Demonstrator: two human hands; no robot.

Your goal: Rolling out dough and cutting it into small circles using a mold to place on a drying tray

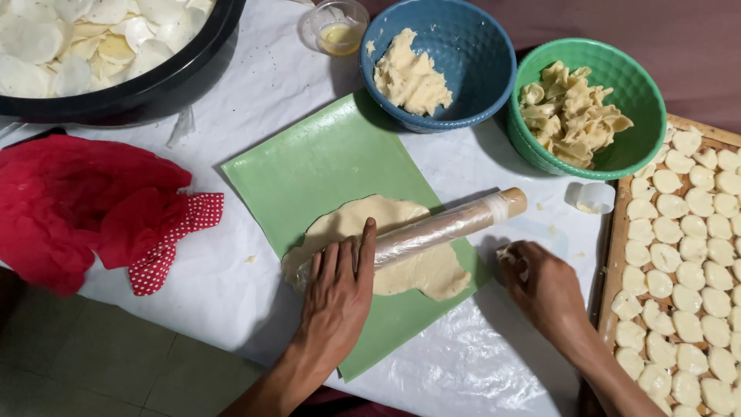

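The left hand (336, 297) lies flat, fingers outstretched, on a plastic-wrapped rolling pin (432, 229) across the pale dough sheet (417, 270) on the green mat (332, 158). The right hand (540, 286) rests curled beside the mat, pinching a dough scrap (507, 252). Rolling seems the step; even palm pressure, worked outward from the centre, would keep the thickness uniform.

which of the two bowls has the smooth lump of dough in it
The blue bowl, left of the green bowl; its dough is one smooth lump, while the green one holds ragged dough scraps.
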